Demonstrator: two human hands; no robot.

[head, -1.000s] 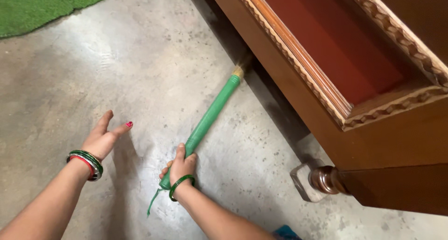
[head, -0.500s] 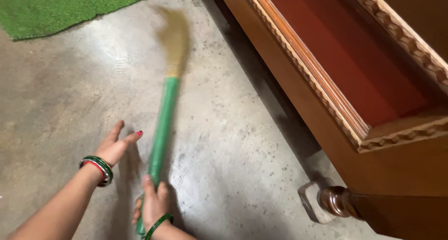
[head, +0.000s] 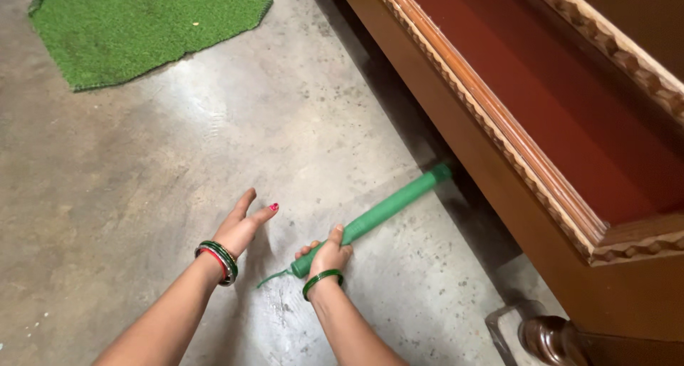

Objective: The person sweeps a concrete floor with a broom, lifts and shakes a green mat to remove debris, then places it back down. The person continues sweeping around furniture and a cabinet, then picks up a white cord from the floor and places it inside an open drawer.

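Observation:
My right hand (head: 325, 255) grips the near end of a broom's green handle (head: 388, 208). The handle lies low over the grey concrete floor (head: 142, 166) and points up and to the right, under the wooden bed frame (head: 491, 131). The bristle head is hidden beneath that frame. A thin green loop hangs from the handle's end by my wrist. My left hand (head: 241, 227) rests flat on the floor just left of the right hand, fingers spread, holding nothing. Both wrists wear green and red bangles.
A green artificial-grass mat (head: 142, 24) lies at the top left. The carved wooden bed frame with a dark red inner panel (head: 570, 102) fills the right side. A turned wooden leg (head: 552, 337) stands in a clear cup at the bottom right.
The broom swung out from under the frame onto the open floor, then back under it. Its bristle head showed half a second ago and is hidden again now. My left hand stayed on the floor.

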